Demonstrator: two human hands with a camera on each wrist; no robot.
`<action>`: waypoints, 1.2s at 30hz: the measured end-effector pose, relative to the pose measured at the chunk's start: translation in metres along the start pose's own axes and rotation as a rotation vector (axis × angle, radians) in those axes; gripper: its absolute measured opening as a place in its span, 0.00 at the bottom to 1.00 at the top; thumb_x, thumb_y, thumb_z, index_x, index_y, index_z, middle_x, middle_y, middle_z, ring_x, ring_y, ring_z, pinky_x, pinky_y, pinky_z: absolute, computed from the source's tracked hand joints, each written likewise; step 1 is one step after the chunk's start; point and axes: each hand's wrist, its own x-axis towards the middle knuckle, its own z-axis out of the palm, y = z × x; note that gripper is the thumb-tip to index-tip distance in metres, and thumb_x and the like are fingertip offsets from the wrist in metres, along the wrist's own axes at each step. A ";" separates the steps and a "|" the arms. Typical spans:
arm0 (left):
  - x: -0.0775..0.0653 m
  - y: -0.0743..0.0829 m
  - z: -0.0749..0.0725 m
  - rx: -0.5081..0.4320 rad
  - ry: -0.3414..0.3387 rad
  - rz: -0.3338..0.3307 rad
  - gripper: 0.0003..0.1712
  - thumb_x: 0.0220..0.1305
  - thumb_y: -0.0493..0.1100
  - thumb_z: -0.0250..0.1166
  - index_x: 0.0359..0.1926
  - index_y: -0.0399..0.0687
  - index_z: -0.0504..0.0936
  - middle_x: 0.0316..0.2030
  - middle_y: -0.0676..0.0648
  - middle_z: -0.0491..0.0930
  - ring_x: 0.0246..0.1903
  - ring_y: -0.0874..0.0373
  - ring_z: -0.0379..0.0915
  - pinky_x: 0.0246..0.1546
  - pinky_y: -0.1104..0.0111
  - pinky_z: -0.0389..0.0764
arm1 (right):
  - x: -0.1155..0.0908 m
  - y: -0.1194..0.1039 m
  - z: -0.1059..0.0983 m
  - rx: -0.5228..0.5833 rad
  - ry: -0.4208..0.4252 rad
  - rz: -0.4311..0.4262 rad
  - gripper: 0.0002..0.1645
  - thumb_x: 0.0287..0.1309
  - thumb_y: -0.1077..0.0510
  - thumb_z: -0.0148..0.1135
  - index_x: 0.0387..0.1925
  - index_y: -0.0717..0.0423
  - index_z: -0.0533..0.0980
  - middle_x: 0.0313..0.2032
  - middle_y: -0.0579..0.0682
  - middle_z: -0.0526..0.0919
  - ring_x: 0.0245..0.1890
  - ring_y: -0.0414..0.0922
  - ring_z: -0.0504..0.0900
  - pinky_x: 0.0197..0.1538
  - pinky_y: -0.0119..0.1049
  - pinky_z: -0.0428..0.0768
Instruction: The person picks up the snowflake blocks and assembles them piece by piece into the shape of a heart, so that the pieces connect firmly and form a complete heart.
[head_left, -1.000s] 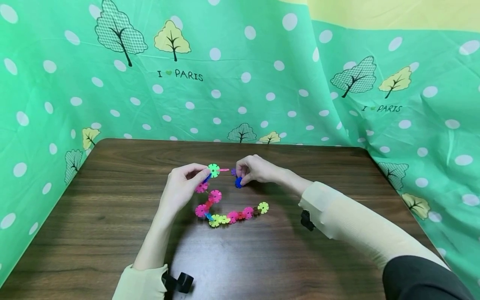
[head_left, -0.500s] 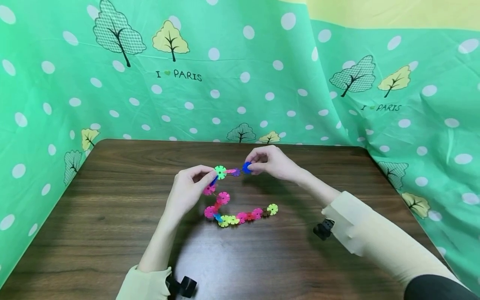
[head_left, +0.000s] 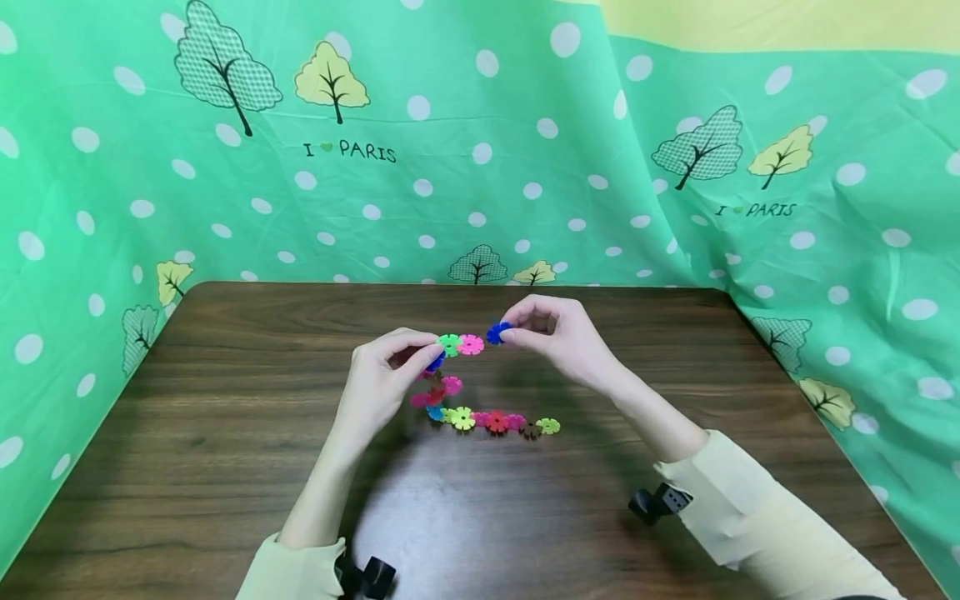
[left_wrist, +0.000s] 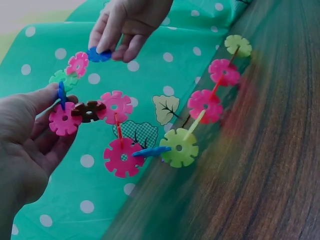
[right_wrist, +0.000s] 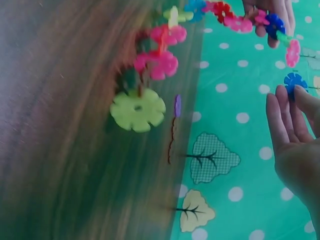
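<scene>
A chain of notched, flower-shaped plastic discs (head_left: 463, 418) in several colours is pinched near its upper end by my left hand (head_left: 382, 375), thumb at a blue disc (left_wrist: 62, 93) and the green disc (head_left: 449, 344). A pink disc (head_left: 471, 344) slotted to the green one forms the free end, its face toward the head camera. My right hand (head_left: 562, 337) pinches a separate blue disc (head_left: 496, 333) between thumb and fingers, a small gap to the right of the pink one. From the left hand the chain curves down and right to a yellow-green disc (head_left: 548, 426).
Both hands work above a dark wood-grain table (head_left: 225, 467). Beyond the chain, a purple disc (right_wrist: 177, 106) and a brown piece (right_wrist: 172, 140) show edge-on in the right wrist view. Green dotted cloth (head_left: 420, 200) hangs behind and beside the table.
My right hand has moved up and right with the blue disc. The left hand has shifted slightly right, and the pink end disc has turned from edge-on to face-on. The chain's lower part looks higher.
</scene>
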 end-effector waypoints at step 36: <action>-0.001 0.002 0.005 0.003 0.056 0.096 0.06 0.65 0.38 0.72 0.42 0.45 0.91 0.36 0.46 0.88 0.32 0.64 0.78 0.36 0.78 0.79 | -0.014 -0.005 0.020 0.164 0.061 -0.049 0.06 0.59 0.69 0.71 0.39 0.65 0.84 0.36 0.65 0.89 0.31 0.42 0.91 0.40 0.37 0.89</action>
